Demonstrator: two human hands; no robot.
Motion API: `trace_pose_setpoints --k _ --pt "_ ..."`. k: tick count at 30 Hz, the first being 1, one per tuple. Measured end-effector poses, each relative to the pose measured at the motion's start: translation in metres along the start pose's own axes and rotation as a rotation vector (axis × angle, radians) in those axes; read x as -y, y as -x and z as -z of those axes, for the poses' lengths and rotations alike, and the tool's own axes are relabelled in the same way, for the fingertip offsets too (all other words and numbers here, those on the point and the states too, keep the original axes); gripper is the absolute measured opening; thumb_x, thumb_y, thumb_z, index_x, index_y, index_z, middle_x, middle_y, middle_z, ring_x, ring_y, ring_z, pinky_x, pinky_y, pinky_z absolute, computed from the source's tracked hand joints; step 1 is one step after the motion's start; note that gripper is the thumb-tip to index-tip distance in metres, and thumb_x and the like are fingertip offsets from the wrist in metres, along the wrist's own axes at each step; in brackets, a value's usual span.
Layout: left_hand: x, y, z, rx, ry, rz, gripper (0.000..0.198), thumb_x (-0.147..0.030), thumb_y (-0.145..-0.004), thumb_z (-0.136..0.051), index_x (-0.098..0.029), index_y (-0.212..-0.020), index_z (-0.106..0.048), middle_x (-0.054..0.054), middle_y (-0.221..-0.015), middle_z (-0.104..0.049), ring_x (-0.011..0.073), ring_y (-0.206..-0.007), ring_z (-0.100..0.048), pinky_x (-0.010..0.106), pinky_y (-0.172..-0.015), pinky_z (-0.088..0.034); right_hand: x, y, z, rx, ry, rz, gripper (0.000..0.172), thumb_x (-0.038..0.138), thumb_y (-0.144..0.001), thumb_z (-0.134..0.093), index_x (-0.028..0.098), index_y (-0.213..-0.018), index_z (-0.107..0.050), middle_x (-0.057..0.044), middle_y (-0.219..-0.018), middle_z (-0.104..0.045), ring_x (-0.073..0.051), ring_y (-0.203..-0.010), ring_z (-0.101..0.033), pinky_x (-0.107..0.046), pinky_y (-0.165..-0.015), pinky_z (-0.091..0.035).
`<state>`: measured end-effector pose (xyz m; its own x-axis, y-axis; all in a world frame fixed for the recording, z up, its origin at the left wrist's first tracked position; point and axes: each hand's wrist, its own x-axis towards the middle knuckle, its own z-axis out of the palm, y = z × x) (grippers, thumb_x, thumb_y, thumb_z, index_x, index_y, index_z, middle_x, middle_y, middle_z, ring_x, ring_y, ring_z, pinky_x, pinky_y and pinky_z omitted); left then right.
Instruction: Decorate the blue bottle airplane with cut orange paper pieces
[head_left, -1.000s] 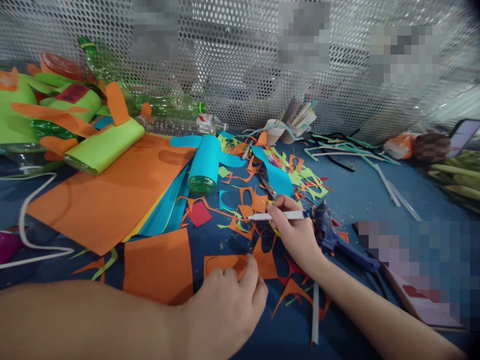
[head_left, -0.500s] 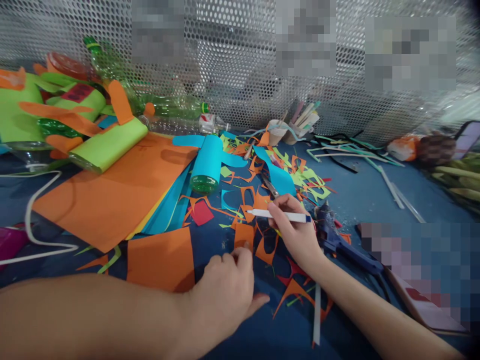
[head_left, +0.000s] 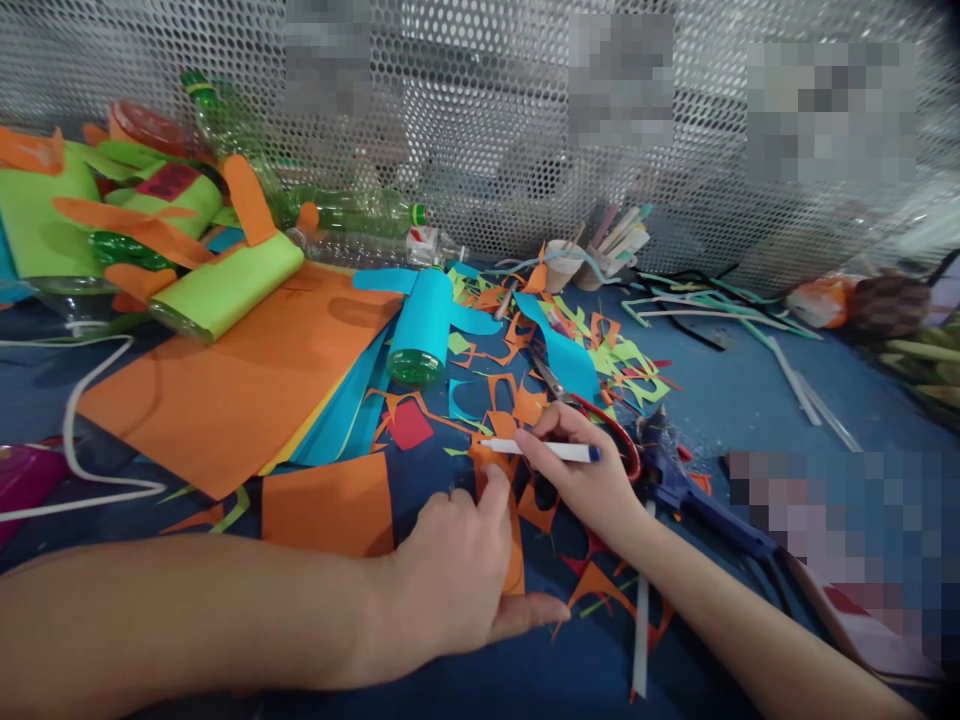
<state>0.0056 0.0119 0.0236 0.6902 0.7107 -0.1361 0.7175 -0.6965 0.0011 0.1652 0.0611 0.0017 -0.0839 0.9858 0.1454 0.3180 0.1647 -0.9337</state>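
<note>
My right hand (head_left: 581,465) pinches a white marker (head_left: 547,449) with a dark blue end, its tip pointing left just over an orange paper piece (head_left: 514,545). On that piece rests my left hand (head_left: 457,560), index finger pressing its upper part and thumb stretched out to the right at its lower end; the other fingers are bent and partly hidden. Behind my right hand lie scissors (head_left: 628,440) with red handles. A larger orange sheet (head_left: 326,505) lies left of my left hand. Farther back, a green bottle wrapped in blue paper (head_left: 421,315) lies on the table.
Paper scraps (head_left: 630,365) are scattered around. A blue glue gun (head_left: 705,510) lies at right. Paper-covered bottles (head_left: 225,285) and a big orange sheet (head_left: 187,400) fill the left. Cups of sticks (head_left: 600,268) stand before a perforated metal screen (head_left: 480,130). A white cord (head_left: 71,430) runs at left.
My left hand has shifted slightly right, its thumb now spread farther out, and more of the orange piece shows. My right hand has moved the marker left and down towards it.
</note>
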Motion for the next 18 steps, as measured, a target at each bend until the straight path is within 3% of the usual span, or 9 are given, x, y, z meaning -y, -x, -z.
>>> trace_pose_setpoints --k 5,18 --pt "-0.0003 0.0012 0.0008 0.029 0.025 0.025 0.103 -0.082 -0.071 -0.019 0.001 -0.124 -0.051 0.032 -0.126 -0.044 0.0257 -0.073 -0.062 0.036 -0.059 -0.051 -0.0013 0.0008 0.0011 0.040 0.036 0.022 0.023 0.028 -0.079 -0.062 0.021 -0.067 -0.044 0.007 -0.056 -0.038 -0.009 -0.049 -0.033 -0.025 -0.046 -0.026" --pt "-0.0024 0.0002 -0.0049 0.032 -0.019 0.022 0.109 -0.083 -0.069 -0.012 0.002 -0.126 -0.049 0.028 -0.128 -0.045 0.0260 -0.072 -0.061 0.036 -0.059 -0.052 -0.0034 0.0006 -0.0001 0.066 0.045 0.045 0.023 0.029 -0.081 -0.062 0.021 -0.067 -0.046 0.005 -0.058 -0.044 -0.009 -0.049 -0.038 -0.024 -0.046 -0.030"
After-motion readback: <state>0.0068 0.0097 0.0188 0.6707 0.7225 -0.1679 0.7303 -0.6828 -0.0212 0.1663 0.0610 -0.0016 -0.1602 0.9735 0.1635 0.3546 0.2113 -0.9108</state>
